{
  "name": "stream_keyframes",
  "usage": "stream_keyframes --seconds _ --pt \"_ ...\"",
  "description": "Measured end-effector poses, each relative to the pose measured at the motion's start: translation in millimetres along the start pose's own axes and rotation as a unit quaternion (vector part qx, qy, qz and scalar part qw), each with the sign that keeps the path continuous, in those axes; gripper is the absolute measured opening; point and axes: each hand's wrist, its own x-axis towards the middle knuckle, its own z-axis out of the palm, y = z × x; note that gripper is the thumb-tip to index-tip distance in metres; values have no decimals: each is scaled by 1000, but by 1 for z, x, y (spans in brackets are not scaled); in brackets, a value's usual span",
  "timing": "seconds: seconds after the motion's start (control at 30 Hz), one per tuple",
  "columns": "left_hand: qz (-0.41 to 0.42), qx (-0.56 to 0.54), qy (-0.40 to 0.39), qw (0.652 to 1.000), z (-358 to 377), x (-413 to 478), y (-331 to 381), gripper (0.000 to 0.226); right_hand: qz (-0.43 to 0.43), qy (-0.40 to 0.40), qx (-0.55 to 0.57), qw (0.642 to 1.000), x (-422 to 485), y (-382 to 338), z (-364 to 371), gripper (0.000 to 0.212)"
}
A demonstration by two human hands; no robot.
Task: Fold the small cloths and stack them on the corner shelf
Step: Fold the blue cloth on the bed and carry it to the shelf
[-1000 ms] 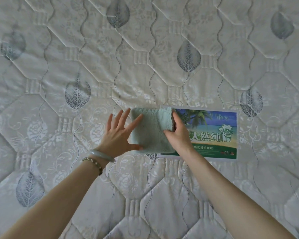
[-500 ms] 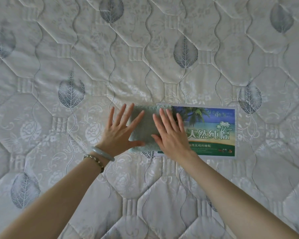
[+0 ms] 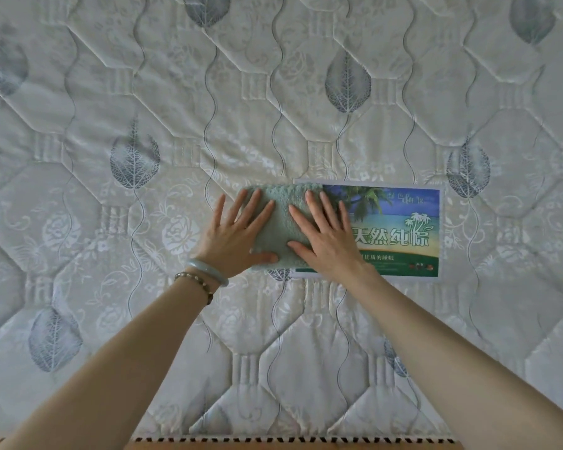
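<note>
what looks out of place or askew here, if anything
Nothing much stands out. The folded green cloth lies square on the quilted mattress, its right part overlapping the left end of the beach-picture label. The left hand and right hand press flat on it. No damage or spill shows.

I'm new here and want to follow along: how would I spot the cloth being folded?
Start with the big quilted mattress with grey leaf prints. On it is a bright beach-picture label; at that label's left edge lies the cloth, under the left hand and right hand. It is the only fluffy, pale green thing there.
</note>
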Motion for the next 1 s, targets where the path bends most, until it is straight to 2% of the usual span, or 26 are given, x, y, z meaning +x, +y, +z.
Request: stream_keyframes --seconds 0.07,0.1,0.13,0.17,0.23,0.3,0.33,0.4,0.5,0.63,0.7,0.8,1.0 --pt "-77 -135 38 987 -6 -6 8 90 29 95 123 988 -5 -9 -10 60" --pt "-139 -224 55 963 -9 -10 12 84 69 129 194 970 -6 -12 -13 57" --pt "-208 -309 76 925 -8 -15 15 77 122 147 262 946 -6 -15 -12 56" --pt "-281 -379 92 877 -6 -17 18 69 187 147 326 915 -6 -18 -15 57" --pt "-393 -470 91 785 -8 -17 25 58 317 100 448 830 0 -24 -17 63" --pt "-439 -524 63 727 -14 -10 33 52 388 52 527 754 4 -25 -20 53" --pt "-447 -538 44 714 -17 -6 36 49 394 35 544 740 6 -25 -22 40" --pt "-442 -533 23 721 -26 -1 41 38 401 -3 561 724 7 -23 -27 24" --pt "-422 -567 33 706 -38 -2 44 27 396 -37 575 715 3 -22 -33 27" --pt "-396 -598 26 697 -56 -20 44 36 349 -52 602 717 -16 -25 -49 40" --pt "-378 -617 21 690 -70 -31 45 38 324 -70 612 718 -27 -28 -65 38" --pt "-356 -646 33 674 -95 -45 50 37 310 -55 644 697 -41 -34 -96 19" --pt "-302 -667 39 681 -153 -72 69 36 289 15 690 664 -79 -51 -146 19"
